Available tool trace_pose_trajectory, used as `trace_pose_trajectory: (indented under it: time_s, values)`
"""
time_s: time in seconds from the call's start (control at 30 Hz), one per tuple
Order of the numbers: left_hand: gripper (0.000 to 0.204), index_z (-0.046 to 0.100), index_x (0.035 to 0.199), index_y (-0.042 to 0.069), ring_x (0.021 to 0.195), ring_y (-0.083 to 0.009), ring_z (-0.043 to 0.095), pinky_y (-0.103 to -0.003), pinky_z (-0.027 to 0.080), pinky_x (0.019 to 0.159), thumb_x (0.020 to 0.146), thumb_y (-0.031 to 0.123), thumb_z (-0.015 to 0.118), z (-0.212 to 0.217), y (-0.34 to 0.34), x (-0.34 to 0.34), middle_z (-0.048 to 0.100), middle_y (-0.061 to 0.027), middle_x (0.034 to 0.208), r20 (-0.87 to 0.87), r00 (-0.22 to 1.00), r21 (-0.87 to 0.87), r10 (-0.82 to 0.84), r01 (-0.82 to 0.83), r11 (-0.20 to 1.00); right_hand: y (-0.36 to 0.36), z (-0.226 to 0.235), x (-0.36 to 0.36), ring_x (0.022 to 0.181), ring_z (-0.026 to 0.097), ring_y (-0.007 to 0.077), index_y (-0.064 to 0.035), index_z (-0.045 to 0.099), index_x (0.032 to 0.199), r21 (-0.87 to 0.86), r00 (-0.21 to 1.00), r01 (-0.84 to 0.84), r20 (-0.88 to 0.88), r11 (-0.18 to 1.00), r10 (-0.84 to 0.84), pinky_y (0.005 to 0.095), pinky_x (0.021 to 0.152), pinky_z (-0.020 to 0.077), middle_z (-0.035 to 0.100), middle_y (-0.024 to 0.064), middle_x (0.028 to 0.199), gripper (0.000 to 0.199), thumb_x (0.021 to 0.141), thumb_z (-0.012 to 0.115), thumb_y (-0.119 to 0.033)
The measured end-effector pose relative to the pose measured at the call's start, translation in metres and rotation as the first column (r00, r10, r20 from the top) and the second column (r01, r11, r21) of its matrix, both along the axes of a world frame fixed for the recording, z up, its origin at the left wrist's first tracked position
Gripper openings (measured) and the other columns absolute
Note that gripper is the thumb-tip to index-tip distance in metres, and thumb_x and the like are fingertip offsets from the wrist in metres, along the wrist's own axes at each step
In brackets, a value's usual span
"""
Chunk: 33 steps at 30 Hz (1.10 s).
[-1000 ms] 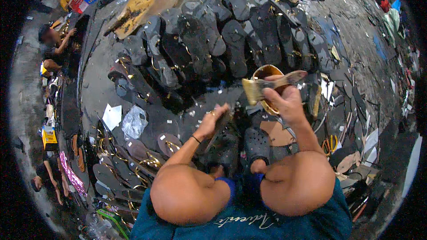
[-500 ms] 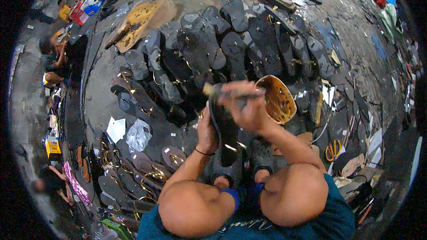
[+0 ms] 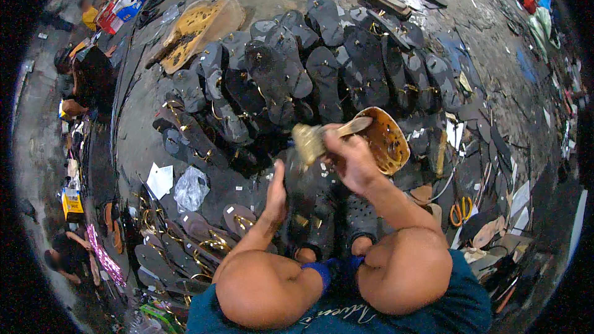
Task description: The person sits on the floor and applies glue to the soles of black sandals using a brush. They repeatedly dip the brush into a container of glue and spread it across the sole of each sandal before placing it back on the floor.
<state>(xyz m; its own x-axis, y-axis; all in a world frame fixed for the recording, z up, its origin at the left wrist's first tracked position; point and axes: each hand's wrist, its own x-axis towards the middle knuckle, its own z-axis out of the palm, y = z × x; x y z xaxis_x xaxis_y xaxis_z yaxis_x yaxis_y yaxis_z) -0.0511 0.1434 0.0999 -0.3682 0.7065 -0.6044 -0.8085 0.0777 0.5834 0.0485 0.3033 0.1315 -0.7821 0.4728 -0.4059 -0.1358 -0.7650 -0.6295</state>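
My right hand (image 3: pixel 351 158) is closed around a brush; its wooden handle (image 3: pixel 356 125) points right, and its broad pale bristles (image 3: pixel 307 143) hang over the far end of a dark sandal (image 3: pixel 303 192). The sandal is smeared by motion, with its toe and heel hard to make out. My left hand (image 3: pixel 276 195) grips the sandal's left edge, thumb side up, its other fingers mostly hidden. Just right of the brush stands a tub (image 3: pixel 401 148) with yellowish glue-like residue and dark specks inside.
Many dark soles and sandals (image 3: pixel 325 74) lie crowded ahead. More sandals with gold straps (image 3: pixel 204 238) lie at left, near a crumpled plastic bag (image 3: pixel 192 189) and white paper (image 3: pixel 161 180). Yellow-handled scissors (image 3: pixel 461 211) lie at right. A person (image 3: pixel 69 253) sits at far left.
The brush has turned, so its bristles now show broadly and its handle lies over the tub. My left hand and the sandal have come slightly lower and nearer to me.
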Motion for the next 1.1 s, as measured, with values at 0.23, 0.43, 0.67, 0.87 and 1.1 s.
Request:
trace_pose_trajectory:
  time_s: [0.23,0.43,0.67,0.87,1.1]
  values:
    - [0.063,0.057,0.126,0.004,0.104,-0.0212,0.062,-0.039,0.048,0.096,0.096,0.058,0.042,0.032,-0.031,0.009,0.064,-0.01,0.119,0.046,0.999,0.221,-0.005,-0.005,0.975,0.032,-0.005,0.011,0.073,0.054,0.0066,-0.0113,0.063,0.098,-0.173,0.99,0.142,0.03,0.975,-0.139,0.0242,0.057,0.0372,0.064,-0.0027,0.088,0.014,0.095,0.063,-0.025]
    - [0.066,0.055,0.129,0.004,0.109,-0.0222,0.06,-0.041,0.045,0.1,0.093,0.06,0.048,0.031,0.02,-0.03,0.062,-0.0106,0.124,0.086,0.993,0.389,0.076,-0.103,0.915,0.007,-0.017,-0.013,0.087,0.065,0.0167,-0.0055,0.067,0.105,0.638,0.984,-0.047,0.163,0.768,-0.076,0.0322,0.081,0.0503,0.069,0.0051,0.093,0.025,0.087,0.071,-0.022]
    - [0.072,0.053,0.131,0.004,0.115,-0.0234,0.057,-0.043,0.043,0.104,0.089,0.062,0.054,0.041,0.046,-0.054,0.059,-0.0113,0.13,0.216,0.946,0.744,-0.24,0.0,0.668,0.035,-0.013,-0.023,0.074,0.069,0.0275,-0.0023,0.066,0.096,0.928,0.913,-0.131,0.25,0.349,-0.322,0.0366,0.066,0.0531,0.071,0.0121,0.081,0.03,0.085,0.071,-0.029]
    - [0.079,0.059,0.119,0.005,0.091,-0.0188,0.065,-0.031,0.054,0.078,0.086,0.075,0.043,0.018,0.053,-0.04,0.067,-0.0075,0.106,0.265,0.964,0.267,0.019,-0.093,0.959,-0.013,0.031,-0.024,0.085,0.068,0.0235,-0.0015,0.066,0.098,0.832,0.999,-0.027,-0.004,0.555,0.054,0.0359,0.079,0.0522,0.071,0.0136,0.093,0.027,0.084,0.072,-0.024]
    - [0.069,0.061,0.11,0.006,0.073,-0.0233,0.068,-0.037,0.058,0.063,0.086,0.07,0.051,0.024,0.062,-0.046,0.068,-0.0099,0.091,0.053,0.887,0.299,0.459,-0.453,0.84,-0.012,0.002,-0.016,0.082,0.065,0.0218,-0.0005,0.064,0.092,0.949,0.982,0.021,0.039,0.316,-0.182,0.033,0.077,0.0503,0.067,0.0096,0.086,0.019,0.083,0.072,-0.016]
